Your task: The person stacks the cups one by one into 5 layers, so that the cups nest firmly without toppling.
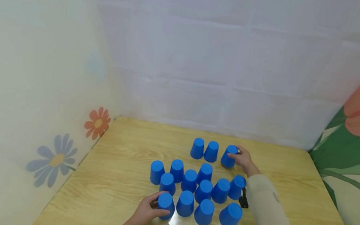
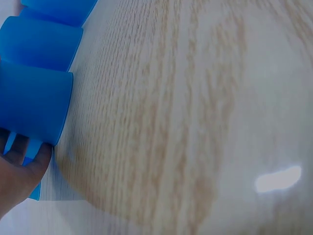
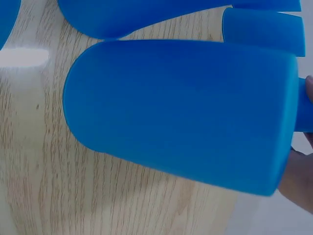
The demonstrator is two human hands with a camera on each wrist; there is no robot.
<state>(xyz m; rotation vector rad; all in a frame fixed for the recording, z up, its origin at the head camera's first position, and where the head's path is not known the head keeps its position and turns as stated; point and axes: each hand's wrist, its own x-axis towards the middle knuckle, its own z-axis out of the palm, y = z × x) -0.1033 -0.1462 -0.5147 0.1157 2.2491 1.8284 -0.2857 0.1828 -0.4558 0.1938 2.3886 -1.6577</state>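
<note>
In the head view, several blue plastic cups stand upside down on the table. My left hand (image 1: 148,209) grips the front-left cup (image 1: 165,205), thumb on the near side and fingers on the far side. At the back right, my right hand (image 1: 245,160) holds another blue cup (image 1: 228,157) around its upper part, beside two more back-row cups (image 1: 211,151). The left wrist view shows the left hand (image 2: 22,171) by blue cups at the edge. In the right wrist view a large blue cup (image 3: 181,112) partly hides the right hand (image 3: 296,181).
Between the hands, several inverted cups (image 1: 189,180) stand in loose rows, some touching or overlapping in view. A small black object (image 1: 244,200) lies beside the right sleeve. The wooden table (image 1: 117,157) meets a white backdrop (image 1: 202,58) and a flowered wall (image 1: 43,99).
</note>
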